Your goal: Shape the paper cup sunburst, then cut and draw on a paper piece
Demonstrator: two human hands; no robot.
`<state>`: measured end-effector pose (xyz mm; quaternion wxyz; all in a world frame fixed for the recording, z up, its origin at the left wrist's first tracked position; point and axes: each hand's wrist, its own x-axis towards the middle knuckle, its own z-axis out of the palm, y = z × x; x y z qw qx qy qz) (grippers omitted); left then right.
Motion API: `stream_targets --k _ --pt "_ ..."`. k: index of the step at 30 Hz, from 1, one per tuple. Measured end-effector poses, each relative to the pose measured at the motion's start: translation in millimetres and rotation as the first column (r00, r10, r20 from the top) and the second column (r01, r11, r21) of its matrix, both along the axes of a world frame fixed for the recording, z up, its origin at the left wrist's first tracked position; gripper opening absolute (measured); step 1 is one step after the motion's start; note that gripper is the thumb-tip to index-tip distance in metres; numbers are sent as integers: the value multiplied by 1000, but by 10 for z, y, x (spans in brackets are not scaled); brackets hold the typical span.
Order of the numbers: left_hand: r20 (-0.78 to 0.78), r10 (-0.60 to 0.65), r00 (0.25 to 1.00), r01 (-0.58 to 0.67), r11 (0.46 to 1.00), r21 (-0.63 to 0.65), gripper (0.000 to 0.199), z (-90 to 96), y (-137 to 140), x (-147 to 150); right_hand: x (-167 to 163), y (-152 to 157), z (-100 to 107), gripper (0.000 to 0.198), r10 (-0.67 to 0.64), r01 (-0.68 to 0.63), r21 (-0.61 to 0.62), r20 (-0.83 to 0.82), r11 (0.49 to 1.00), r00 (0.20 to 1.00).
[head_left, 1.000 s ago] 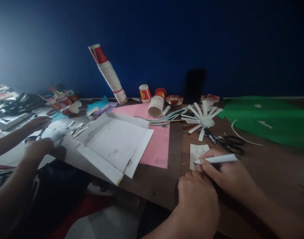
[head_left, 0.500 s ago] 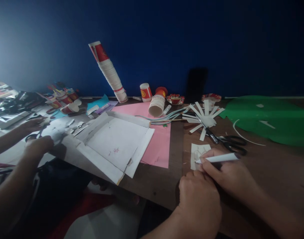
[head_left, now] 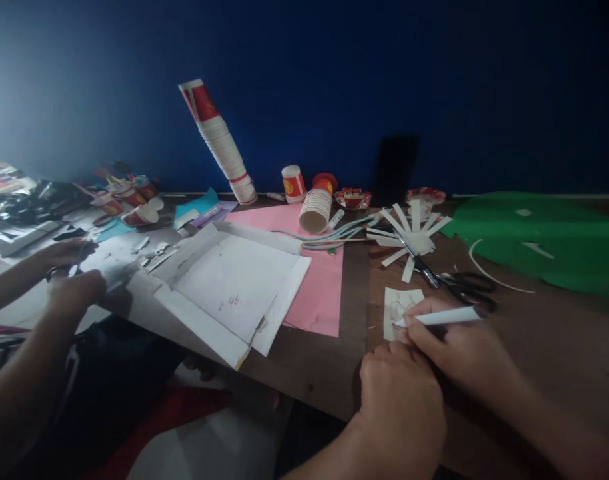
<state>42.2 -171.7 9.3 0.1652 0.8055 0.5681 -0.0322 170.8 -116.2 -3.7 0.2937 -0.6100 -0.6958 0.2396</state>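
Note:
In my right hand (head_left: 447, 337) is a white pen (head_left: 452, 316), gripped between thumb and fingers. Its tip rests on a small cream piece of paper (head_left: 390, 303) that bears a line drawing, partly covered by my fingers. My left hand (head_left: 402, 393) lies with curled fingers at the lower edge of that paper; its fingertips are hidden. Beyond the paper lies a white paper cutout with radiating strips (head_left: 418, 241), a dark pen (head_left: 424, 267) across its edge. Black-handled scissors (head_left: 469, 287) lie just right of that pen.
A white shallow box (head_left: 244, 287) sits on pink paper (head_left: 329, 287) to the left. Along the blue wall stand a leaning paper-cup stack (head_left: 224, 147) and more cups (head_left: 314, 212). Green sheet (head_left: 544, 240) covers the far right. At left, another person's hands (head_left: 77, 287) hold scissors.
The pen tip has shifted very slightly on the paper, my right hand moving with it. The whole view has moved a few pixels. My left hand keeps its place.

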Motion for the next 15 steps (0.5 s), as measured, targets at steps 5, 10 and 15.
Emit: stream_targets --k 5,10,15 --pt "6 4 1000 -4 999 -37 36 20 8 3 0 2 8 22 -21 21 -13 12 1000 1000" --pt "12 13 1000 -13 1000 1 36 -7 -7 -1 -3 3 -4 23 -31 31 18 4 999 1000" --pt "21 11 1000 -11 1000 9 36 -34 -16 -3 -14 1 16 24 -32 32 22 15 999 999"
